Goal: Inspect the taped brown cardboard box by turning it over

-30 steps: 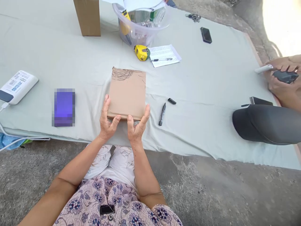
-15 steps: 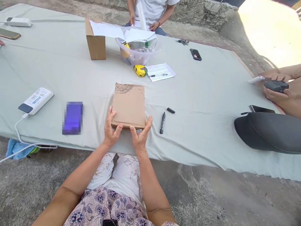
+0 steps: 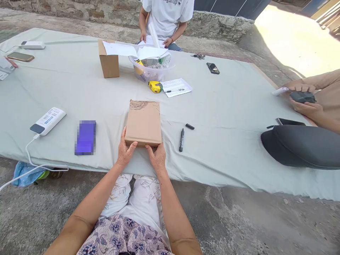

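A flat brown cardboard package (image 3: 143, 124) with dark pen scribbles near its far end lies on the pale green cloth (image 3: 225, 99). My left hand (image 3: 125, 150) holds its near left corner, with the thumb running up the left side. My right hand (image 3: 156, 156) grips the near right corner, its fingers spread against the near edge. A black marker (image 3: 181, 140) lies to the right of the package, and its black cap (image 3: 190, 126) lies a little farther off.
Along the far side stand a cardboard box (image 3: 108, 63), a clear plastic tub (image 3: 151, 69) and a yellow tape measure (image 3: 155, 86). A white power bank (image 3: 47, 121) lies at left. A person's hands (image 3: 302, 101) hold a dark object at right, beside a large dark padded object (image 3: 300, 147).
The view has tilted up, showing more of the far side and a person in a white shirt. My hands have closed in on the package's near edge, and the package sits straighter.
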`<state>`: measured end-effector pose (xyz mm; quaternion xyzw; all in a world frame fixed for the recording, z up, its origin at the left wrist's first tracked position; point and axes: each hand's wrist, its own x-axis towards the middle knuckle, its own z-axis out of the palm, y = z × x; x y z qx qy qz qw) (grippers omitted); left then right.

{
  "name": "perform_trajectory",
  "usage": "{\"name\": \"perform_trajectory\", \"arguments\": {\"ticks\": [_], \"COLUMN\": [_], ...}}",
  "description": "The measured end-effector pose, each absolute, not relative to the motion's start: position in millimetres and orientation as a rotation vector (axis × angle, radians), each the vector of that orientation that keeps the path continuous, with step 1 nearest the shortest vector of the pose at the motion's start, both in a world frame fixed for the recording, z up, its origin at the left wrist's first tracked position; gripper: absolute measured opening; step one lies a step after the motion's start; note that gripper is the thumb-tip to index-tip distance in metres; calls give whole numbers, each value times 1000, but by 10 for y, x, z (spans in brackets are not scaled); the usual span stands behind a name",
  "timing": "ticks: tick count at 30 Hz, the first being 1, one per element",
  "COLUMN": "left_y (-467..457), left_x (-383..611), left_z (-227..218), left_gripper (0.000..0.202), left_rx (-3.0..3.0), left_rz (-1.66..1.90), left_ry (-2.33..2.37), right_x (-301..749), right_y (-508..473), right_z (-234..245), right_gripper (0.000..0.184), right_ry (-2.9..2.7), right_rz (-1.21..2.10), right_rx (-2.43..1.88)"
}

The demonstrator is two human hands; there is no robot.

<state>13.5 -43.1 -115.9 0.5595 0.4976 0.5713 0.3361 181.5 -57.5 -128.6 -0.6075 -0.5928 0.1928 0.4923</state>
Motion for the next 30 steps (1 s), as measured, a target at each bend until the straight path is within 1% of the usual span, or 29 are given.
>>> {"name": "perform_trajectory", "arguments": {"ticks": [8, 21, 23, 27, 30], "left_y": [-447, -484, -486, -469, -453], "left_x": [135, 130, 133, 143, 146], "left_z": [-1118, -1076, -1077, -1142, -1175], "left_gripper": [87, 87, 86, 82, 81], "left_rx": [1464, 1458, 1461, 1429, 1401], "left_rz": [1484, 1442, 1456, 1504, 1545], "left_ry": [1309, 1359, 1360, 1368, 1306], "right_x": [1815, 1840, 1851, 1869, 1884], "right_y": [-584, -603, -611, -607, -625], "right_z": [-1269, -1253, -1250, -1295, -1328], "right_gripper": [66, 59, 64, 82, 81], "right_ry": [-1421, -1408, -1401, -1359, -1326], "right_rz": [510, 542, 562, 554, 478], "right_rx": [-1491, -1496, -1493, -1466, -1384]}}
